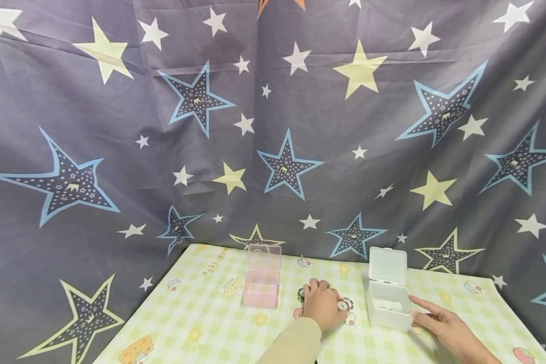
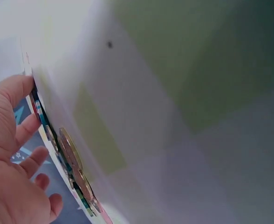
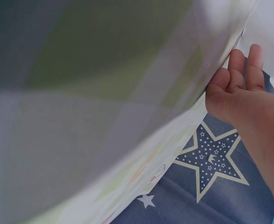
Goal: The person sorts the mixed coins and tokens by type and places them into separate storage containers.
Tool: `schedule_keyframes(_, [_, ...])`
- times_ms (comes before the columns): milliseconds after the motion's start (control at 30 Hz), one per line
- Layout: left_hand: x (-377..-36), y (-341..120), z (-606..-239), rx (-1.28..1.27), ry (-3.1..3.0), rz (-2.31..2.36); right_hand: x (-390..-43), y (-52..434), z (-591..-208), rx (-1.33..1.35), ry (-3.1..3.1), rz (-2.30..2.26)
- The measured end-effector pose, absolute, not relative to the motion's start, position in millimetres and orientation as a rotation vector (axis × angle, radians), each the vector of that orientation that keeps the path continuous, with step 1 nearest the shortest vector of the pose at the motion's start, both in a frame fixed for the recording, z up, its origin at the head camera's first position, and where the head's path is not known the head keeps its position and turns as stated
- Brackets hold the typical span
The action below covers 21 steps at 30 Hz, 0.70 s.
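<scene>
My left hand point(image 1: 324, 304) is over several small round things on the table, its fingers bent down among them. One with a pale centre and a red and green ring point(image 1: 344, 304) shows at its right edge, and a dark green one point(image 1: 301, 294) at its left. Gold-rimmed discs point(image 2: 71, 149) lie beside its fingers in the left wrist view; I cannot tell whether thumb and forefinger pinch a piece. My right hand point(image 1: 443, 328) rests fingertips against the right side of a white box point(image 1: 389, 321), whose lid stands up. Small pale pieces point(image 1: 391, 309) lie inside.
A clear pink box point(image 1: 260, 298) with its lid raised stands on the table left of my left hand. Green-and-white checked cloth point(image 1: 218, 328) with printed figures covers the table. A dark star-patterned curtain point(image 1: 273, 111) hangs behind the table's back edge.
</scene>
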<state>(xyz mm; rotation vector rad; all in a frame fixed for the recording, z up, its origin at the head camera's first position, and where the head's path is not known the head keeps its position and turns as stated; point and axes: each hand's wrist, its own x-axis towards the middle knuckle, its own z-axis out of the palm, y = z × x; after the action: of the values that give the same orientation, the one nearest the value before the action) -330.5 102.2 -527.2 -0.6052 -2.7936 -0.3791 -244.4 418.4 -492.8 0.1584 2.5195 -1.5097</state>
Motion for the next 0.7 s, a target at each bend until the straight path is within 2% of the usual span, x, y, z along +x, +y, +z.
schedule_keyframes(233, [-326.7, 99.7, -516.7, -0.671, -2.799, -0.198, -243.0, 415.8, -492.1, 0.198, 2.542, -1.502])
schedule_keyframes(700, [-326.7, 88.3, -515.3, -0.777, -2.75, -0.389, -242.9, 417.3, -493.7, 0.193, 2.521, -1.52])
